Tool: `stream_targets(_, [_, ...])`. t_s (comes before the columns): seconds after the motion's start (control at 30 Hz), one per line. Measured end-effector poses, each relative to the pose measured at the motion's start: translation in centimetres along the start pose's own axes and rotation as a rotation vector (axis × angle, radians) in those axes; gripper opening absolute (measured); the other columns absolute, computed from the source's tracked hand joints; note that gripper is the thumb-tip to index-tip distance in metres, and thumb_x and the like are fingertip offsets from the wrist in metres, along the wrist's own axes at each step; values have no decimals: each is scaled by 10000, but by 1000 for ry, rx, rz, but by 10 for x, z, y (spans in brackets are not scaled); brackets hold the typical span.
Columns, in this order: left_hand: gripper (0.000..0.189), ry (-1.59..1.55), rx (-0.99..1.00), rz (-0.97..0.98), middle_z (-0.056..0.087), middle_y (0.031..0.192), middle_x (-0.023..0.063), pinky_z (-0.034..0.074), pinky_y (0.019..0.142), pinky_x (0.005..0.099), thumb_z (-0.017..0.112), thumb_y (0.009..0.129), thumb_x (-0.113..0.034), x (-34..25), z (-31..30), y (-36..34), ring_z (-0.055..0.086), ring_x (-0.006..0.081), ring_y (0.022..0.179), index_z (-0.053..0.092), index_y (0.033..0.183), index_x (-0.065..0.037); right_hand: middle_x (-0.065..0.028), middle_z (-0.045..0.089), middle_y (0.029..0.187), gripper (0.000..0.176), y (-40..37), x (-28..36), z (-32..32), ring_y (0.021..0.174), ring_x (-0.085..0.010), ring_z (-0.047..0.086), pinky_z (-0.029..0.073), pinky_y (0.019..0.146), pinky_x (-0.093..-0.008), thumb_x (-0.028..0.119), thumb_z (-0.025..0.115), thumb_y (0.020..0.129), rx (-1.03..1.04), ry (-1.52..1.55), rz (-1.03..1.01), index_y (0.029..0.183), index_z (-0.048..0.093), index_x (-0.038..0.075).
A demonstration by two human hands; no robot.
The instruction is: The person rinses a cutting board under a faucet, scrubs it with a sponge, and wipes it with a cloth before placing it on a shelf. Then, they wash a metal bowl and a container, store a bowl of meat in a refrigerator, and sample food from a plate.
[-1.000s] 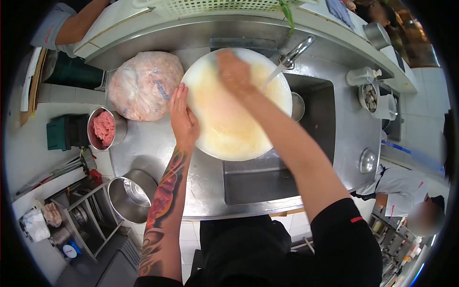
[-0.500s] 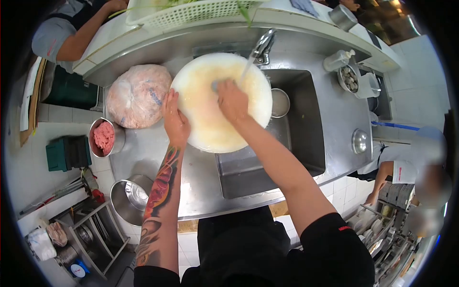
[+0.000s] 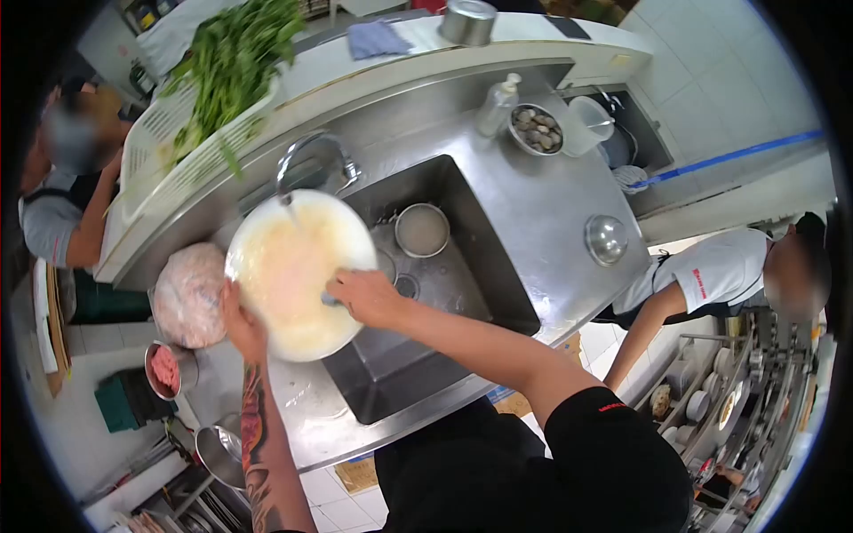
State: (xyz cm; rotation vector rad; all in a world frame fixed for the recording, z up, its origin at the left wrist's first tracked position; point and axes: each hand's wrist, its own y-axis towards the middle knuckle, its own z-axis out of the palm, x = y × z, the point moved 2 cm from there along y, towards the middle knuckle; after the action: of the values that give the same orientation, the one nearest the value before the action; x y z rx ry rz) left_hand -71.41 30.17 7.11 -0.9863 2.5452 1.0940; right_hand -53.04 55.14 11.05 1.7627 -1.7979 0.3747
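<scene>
Centre frame, the stainless steel worktop [image 3: 533,222] carries a deep steel sink [image 3: 444,293]. Over the sink's left edge, left of centre, sits the round pale-yellow plastic board [image 3: 284,258], under the curved steel tap [image 3: 306,155]. Left hand [image 3: 238,327]: grip clamped on the board's lower-left rim. Right hand [image 3: 366,298] presses the board's right side, grip closed together on a small grey pad [image 3: 330,300].

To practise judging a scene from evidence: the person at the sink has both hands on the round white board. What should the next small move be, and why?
Probably sweep the right hand across the round white board toward the tap. That hand sits at the board's right edge, a yellowish film covers the face, and the left hand grips the lower-left rim.
</scene>
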Motion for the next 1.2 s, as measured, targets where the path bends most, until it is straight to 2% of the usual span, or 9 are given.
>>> stream_targets(0.27, [601, 646, 298, -475, 276, 1597, 229, 266, 1098, 674, 423, 1021, -375, -43, 78, 15, 230, 380, 1493, 360, 1509, -29, 21, 579, 876, 139, -87, -146, -84, 807, -72, 524, 465, 718, -269, 103, 591, 975, -212, 929, 523, 1101, 641, 68])
stream_targets(0.4, [702, 459, 446, -456, 90, 1650, 221, 120, 1089, 759, 369, 1037, -488, -133, 115, 44, 40, 357, 1539, 251, 1558, -33, 56, 551, 880, 165, -114, -217, -193, 791, -47, 506, 435, 687, -228, 9, 540, 959, -487, 927, 487, 1084, 607, 93])
stream_targets(0.57, [705, 459, 400, -410, 103, 1653, 203, 110, 1091, 756, 363, 1039, -475, -152, 114, 46, 51, 365, 1536, 240, 1554, -9, 21, 558, 840, 224, -147, -291, -371, 730, -76, 518, 435, 633, -254, -27, 530, 910, -891, 157, 475, 1097, 613, 65])
stream_targets(0.73, [688, 471, 378, -398, 113, 1653, 196, 117, 1095, 750, 357, 1041, -450, -155, 117, 48, 70, 372, 1532, 243, 1553, -4, -26, 648, 945, 185, -133, -386, -448, 836, -107, 606, 490, 713, -262, 41, 541, 968, -1190, 477, 697, 1135, 618, 55])
stream_targets(0.8, [676, 568, 349, -327, 152, 1642, 206, 122, 1102, 740, 370, 1030, -423, -144, 126, 43, 117, 371, 1525, 252, 1554, -14, -44, 659, 984, 200, -128, -407, -426, 896, -127, 627, 509, 770, -272, 41, 538, 970, -1151, 596, 813, 1156, 611, 44])
stream_targets(0.87, [670, 679, 440, -219, 196, 1634, 199, 128, 1111, 731, 430, 1002, -388, -138, 129, 40, 152, 367, 1519, 274, 1555, -44, -70, 667, 1066, 208, -103, -394, -381, 998, -164, 637, 513, 879, -299, 101, 550, 996, -1172, 80, 628, 1177, 609, 17])
stream_targets(0.93, [668, 360, 556, -9, 245, 1632, 138, 126, 1127, 717, 516, 962, -331, -154, 107, 63, 167, 361, 1519, 308, 1550, -95, -70, 677, 1016, 179, -61, -285, -300, 912, -157, 647, 529, 813, -320, 145, 555, 1006, -1095, 690, 374, 1106, 651, 31])
stream_targets(1.03, [627, 200, 632, 176, 254, 1633, 104, 118, 1160, 671, 489, 980, -389, -140, 90, 80, 184, 344, 1516, 347, 1536, -136, -55, 693, 1002, 253, -25, -139, -143, 930, -139, 631, 491, 898, -311, 225, 505, 1050, -550, 854, 375, 1061, 668, 32])
stream_targets(1.2, [561, 359, 282, -153, 285, 1619, 115, 174, 1160, 642, 489, 991, -359, -87, 93, 74, 240, 359, 1493, 412, 1509, -157, -180, 585, 1352, 278, -5, -3, -3, 1277, -303, 554, 417, 1078, -454, 113, 603, 939, -194, 262, -35, 1197, 645, 18])
